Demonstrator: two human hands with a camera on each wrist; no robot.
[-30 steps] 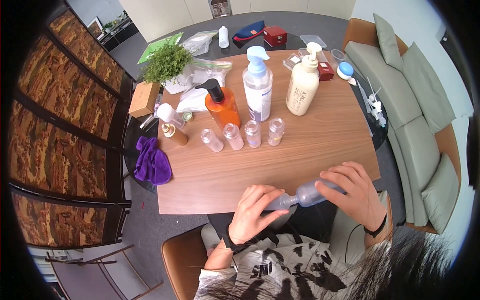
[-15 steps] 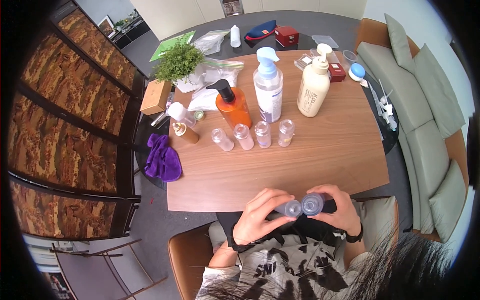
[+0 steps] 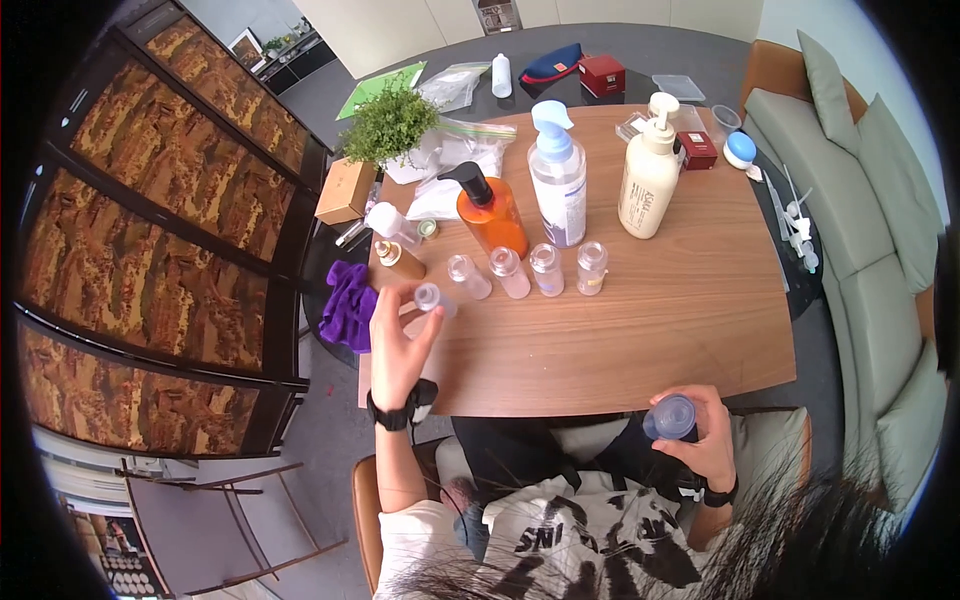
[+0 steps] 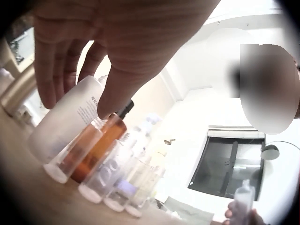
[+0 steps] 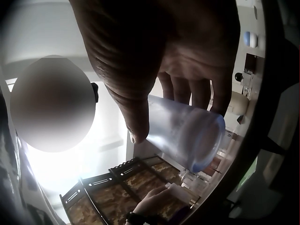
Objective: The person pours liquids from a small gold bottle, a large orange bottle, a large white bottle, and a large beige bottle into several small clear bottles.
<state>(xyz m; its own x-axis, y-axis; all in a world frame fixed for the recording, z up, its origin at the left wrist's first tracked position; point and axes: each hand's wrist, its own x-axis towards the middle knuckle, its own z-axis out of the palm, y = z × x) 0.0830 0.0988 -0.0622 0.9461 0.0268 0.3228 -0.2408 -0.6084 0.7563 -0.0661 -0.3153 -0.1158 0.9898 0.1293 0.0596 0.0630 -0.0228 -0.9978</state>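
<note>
My left hand (image 3: 398, 345) holds a small clear plastic bottle (image 3: 434, 303) near the left end of a row of similar small bottles (image 3: 511, 275). In the left wrist view that frosted bottle (image 4: 65, 122) sits between thumb and fingers, its base right at the tabletop. Over my lap, by the table's front edge, my right hand (image 3: 708, 438) grips a larger bluish translucent bottle (image 3: 668, 420). The right wrist view shows thumb and fingers around this bottle (image 5: 180, 131). Behind the row stand an orange pump bottle (image 3: 497, 222), a clear pump bottle (image 3: 558, 190) and a cream pump bottle (image 3: 647, 190).
On the left of the wooden table (image 3: 600, 340) are a brown small bottle (image 3: 402, 262), a white-capped bottle (image 3: 393, 224) and a purple cloth (image 3: 348, 310). A potted plant (image 3: 392, 130) and a cardboard box (image 3: 345, 190) stand behind. Dark red boxes (image 3: 697, 150) lie at the back right.
The two bottles were mouth to mouth over my lap, then side by side. My left hand has carried the small bottle forward and left to the row. The right hand has turned its bottle more upright.
</note>
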